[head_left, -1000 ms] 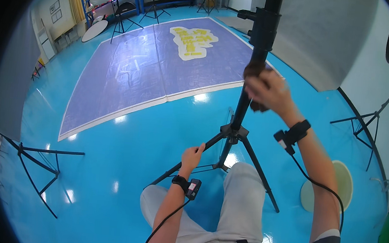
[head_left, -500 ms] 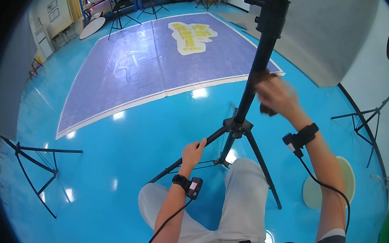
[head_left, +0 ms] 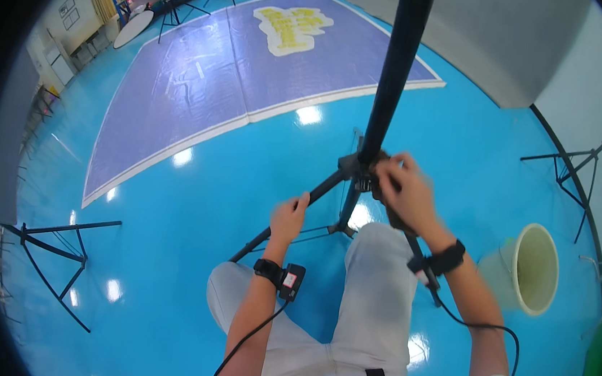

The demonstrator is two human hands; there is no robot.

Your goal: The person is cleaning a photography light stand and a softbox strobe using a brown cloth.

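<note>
A black tripod stand (head_left: 397, 67) rises in front of me, its legs spread around my knees. My left hand (head_left: 288, 219) is closed around the stand's left leg (head_left: 326, 188), below the hub. At the hub (head_left: 352, 167), my right hand (head_left: 407, 195) presses a dark brown cloth (head_left: 401, 221) against the right side of the column's foot. Part of the cloth hangs below the fingers, over the upper right leg. The right fingers are slightly blurred, and the hand hides some of the hub.
A pale bucket (head_left: 500, 269) stands on the glossy blue floor to my right. Beyond the stand lies a large purple mat (head_left: 155, 123). Other stands spread their legs at left (head_left: 56, 248) and right (head_left: 572, 157). A grey backdrop (head_left: 503, 48) hangs at far right.
My right hand has moved down the column to the hub with the brown cloth. The left hand still grips the leg. My view has shifted, showing more of the bucket.
</note>
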